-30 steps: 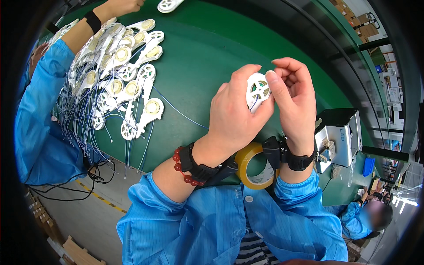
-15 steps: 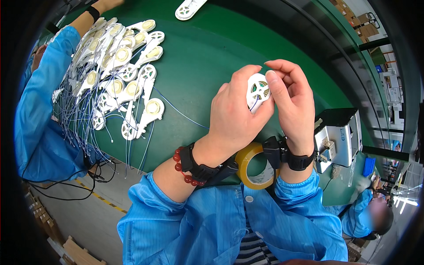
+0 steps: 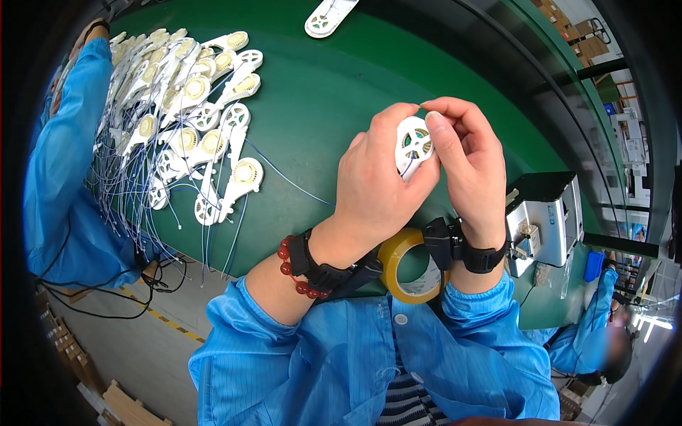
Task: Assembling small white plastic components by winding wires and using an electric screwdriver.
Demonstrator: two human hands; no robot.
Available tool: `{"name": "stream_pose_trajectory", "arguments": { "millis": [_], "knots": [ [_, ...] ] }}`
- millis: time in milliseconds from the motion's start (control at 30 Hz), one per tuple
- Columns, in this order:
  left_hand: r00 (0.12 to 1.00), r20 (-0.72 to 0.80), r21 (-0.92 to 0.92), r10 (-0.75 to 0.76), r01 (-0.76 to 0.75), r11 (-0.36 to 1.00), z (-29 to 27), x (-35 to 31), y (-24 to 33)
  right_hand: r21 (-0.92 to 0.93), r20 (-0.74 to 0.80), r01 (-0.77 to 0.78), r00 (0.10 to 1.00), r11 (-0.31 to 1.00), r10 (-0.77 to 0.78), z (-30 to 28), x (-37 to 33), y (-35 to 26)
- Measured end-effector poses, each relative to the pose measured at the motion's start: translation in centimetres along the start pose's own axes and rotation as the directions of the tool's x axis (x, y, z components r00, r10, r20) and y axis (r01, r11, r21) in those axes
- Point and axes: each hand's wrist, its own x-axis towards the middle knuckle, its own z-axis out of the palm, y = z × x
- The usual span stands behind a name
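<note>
My left hand is closed round a small white plastic fan housing, its round spoked opening facing up. From the other side my right hand closes on the same housing, the thumb at its right edge and the fingers curled behind. The lower part of the housing is hidden in my left palm. A thin blue wire runs from near my left wrist toward a pile of similar white housings on the left. Below my hands, between my wrists, stands a roll of yellow tape.
Everything lies on a green table. Another white housing lies at the far edge. A silver-black device and a blue bin stand at the right. A co-worker's blue sleeve is beside the pile; another person sits lower right.
The white housing at the far edge has shifted right and slightly down. The left co-worker's arm has drawn back left; the right-hand person's arm is raised. My hands hold almost the same pose.
</note>
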Motion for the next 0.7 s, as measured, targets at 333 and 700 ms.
{"name": "stream_pose_trajectory", "arguments": {
  "millis": [333,700],
  "knots": [
    [1.000,0.008,-0.005,-0.010,0.010,1.000,-0.01,0.00,0.06,-0.003,0.003,-0.002,1.000,1.000,0.002,0.02,0.00,0.18],
    [1.000,0.003,0.007,-0.010,0.010,1.000,0.03,0.00,0.06,-0.011,0.006,-0.006,1.000,1.000,0.006,0.05,-0.01,0.09]
  ]
}}
